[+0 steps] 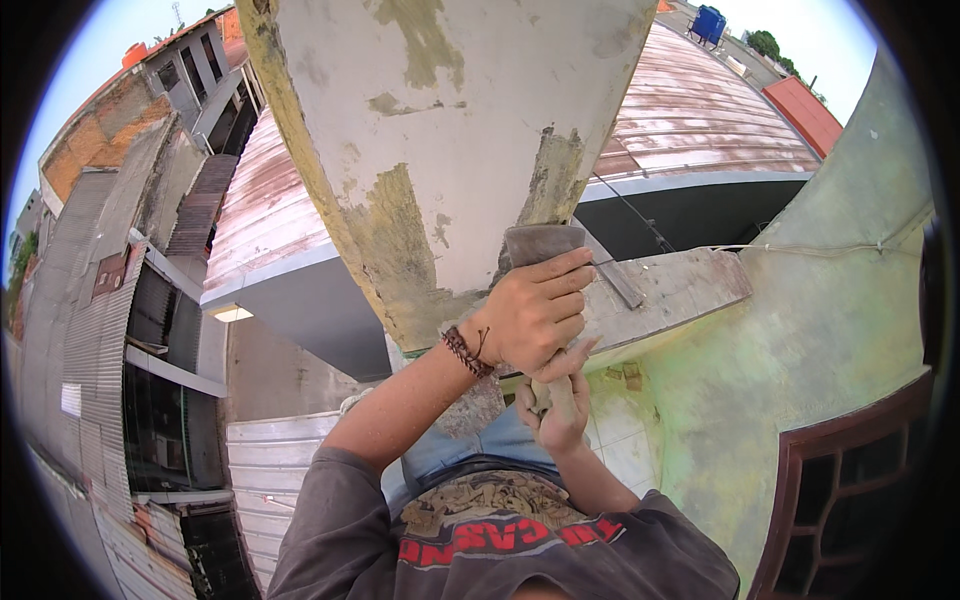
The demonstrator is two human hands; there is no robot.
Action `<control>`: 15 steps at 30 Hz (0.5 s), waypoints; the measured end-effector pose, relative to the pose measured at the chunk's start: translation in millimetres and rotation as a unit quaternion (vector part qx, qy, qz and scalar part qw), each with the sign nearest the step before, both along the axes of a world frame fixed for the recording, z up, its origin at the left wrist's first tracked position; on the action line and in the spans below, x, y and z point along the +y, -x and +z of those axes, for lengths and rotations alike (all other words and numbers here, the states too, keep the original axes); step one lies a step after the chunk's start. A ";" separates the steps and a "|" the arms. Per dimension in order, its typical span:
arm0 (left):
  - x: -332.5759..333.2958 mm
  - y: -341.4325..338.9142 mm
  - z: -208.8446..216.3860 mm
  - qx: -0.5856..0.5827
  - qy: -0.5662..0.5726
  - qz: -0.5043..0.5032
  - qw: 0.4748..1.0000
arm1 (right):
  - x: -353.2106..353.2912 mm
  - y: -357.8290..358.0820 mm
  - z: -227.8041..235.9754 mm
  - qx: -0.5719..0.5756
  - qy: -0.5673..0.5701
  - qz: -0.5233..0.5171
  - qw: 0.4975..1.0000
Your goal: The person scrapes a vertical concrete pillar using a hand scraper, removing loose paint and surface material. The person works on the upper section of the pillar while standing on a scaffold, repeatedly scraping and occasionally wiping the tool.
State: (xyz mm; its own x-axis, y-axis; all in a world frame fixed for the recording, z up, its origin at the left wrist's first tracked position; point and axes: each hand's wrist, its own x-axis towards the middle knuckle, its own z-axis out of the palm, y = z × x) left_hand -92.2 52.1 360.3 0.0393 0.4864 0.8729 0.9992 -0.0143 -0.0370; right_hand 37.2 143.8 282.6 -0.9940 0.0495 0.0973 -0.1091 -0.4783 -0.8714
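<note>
My left hand (540,312), with a braided bracelet at the wrist, is closed around a flat grey scraper (540,240). The blade's broad edge meets the lower right part of a pale pillar (480,140), beside a rough, darker patch. Close below it, my right hand (560,412) has its fingers curled in. Something pale shows between those fingers, but its kind is unclear. The pillar is smooth and whitish in places, with yellowish-grey bare patches and a worn left edge.
To the right of the pillar runs a concrete ledge (690,290), with a narrow grey strip (618,278) on it and a thin cable above. A mottled green wall (830,270) and a brown window frame (790,490) stand at right. Rusty metal roofs (700,110) lie beyond and below.
</note>
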 end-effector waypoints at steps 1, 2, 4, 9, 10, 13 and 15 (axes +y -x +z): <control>-1.3 -2.3 -2.7 -0.007 0.005 0.001 1.000 | -2.2 0.8 2.3 0.000 0.003 0.001 1.000; -2.6 -3.2 -3.4 -0.014 0.010 0.001 1.000 | -4.2 -0.7 3.5 -0.006 0.006 0.002 1.000; -4.5 -3.2 0.6 -0.011 0.007 -0.002 1.000 | -6.9 -6.8 5.5 -0.020 0.012 0.003 1.000; 0.7 2.7 16.0 -0.014 -0.009 -0.020 1.000 | -4.1 -2.6 26.8 -0.008 0.018 0.007 1.000; 0.0 3.1 11.3 -0.014 -0.002 -0.015 1.000 | -4.6 -1.6 25.8 -0.015 0.025 0.007 1.000; -2.1 -2.2 5.4 -0.012 0.009 -0.010 1.000 | -5.1 -10.2 16.4 -0.040 0.019 0.017 0.999; -0.5 1.0 13.9 -0.015 0.002 -0.011 1.000 | -5.2 -0.8 28.2 -0.012 0.050 0.024 0.998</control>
